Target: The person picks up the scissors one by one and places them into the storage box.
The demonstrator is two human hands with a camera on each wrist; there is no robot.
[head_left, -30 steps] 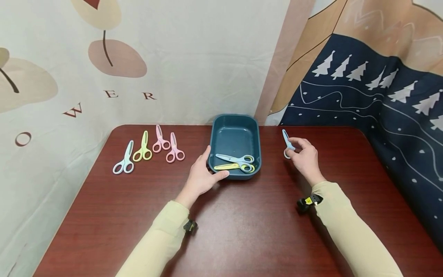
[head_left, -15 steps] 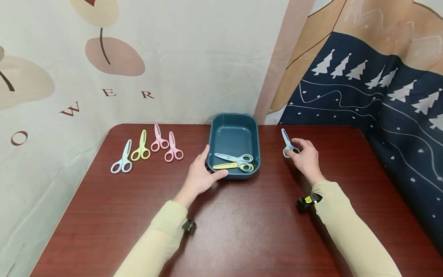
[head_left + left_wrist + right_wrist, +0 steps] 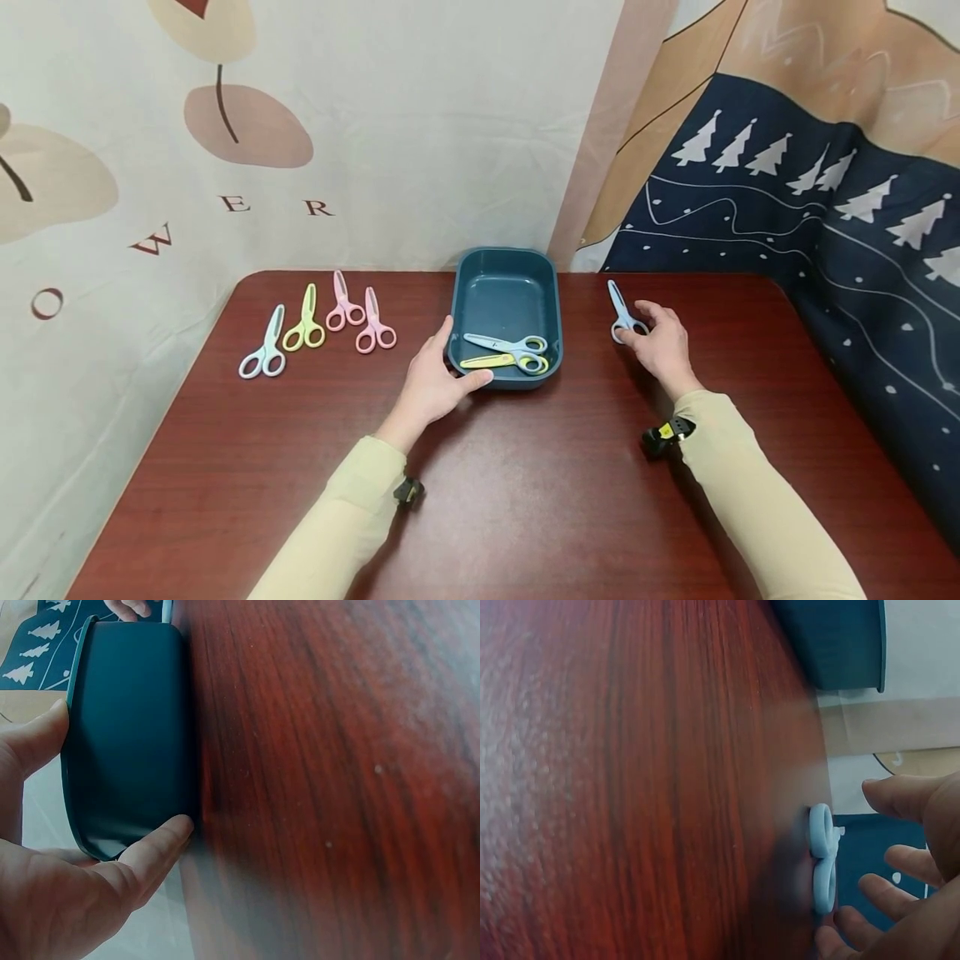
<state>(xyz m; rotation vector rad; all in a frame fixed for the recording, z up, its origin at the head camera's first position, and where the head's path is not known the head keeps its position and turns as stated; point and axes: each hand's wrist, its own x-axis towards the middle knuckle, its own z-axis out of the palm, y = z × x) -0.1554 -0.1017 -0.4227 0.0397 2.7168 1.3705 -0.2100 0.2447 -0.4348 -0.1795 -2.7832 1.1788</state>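
Observation:
My left hand (image 3: 435,383) rests against the front left corner of a dark blue bin (image 3: 506,304), thumb at the front rim and straight fingers along the left side. Inside the bin lie light blue scissors (image 3: 498,342), partly over yellow-green scissors (image 3: 487,362). To its right, another pair of light blue scissors (image 3: 619,305) lies flat on the table, blades pointing away. My right hand (image 3: 663,346) hovers at those handles with fingers spread and nothing held. In the right wrist view, a gap shows between the fingers and the scissors' handle loops (image 3: 823,859).
On the left of the dark red table (image 3: 525,492) lie pale blue scissors (image 3: 273,333), yellow-green scissors (image 3: 309,308) and two pink pairs, the rear pink scissors (image 3: 341,292) and front pink scissors (image 3: 371,310). A printed cloth backdrop (image 3: 420,125) stands behind the table's far edge.
My right thumb and fingers have spread apart and let go of the light blue scissors, which now lie with handles spread. My left hand and the bin have stayed put.

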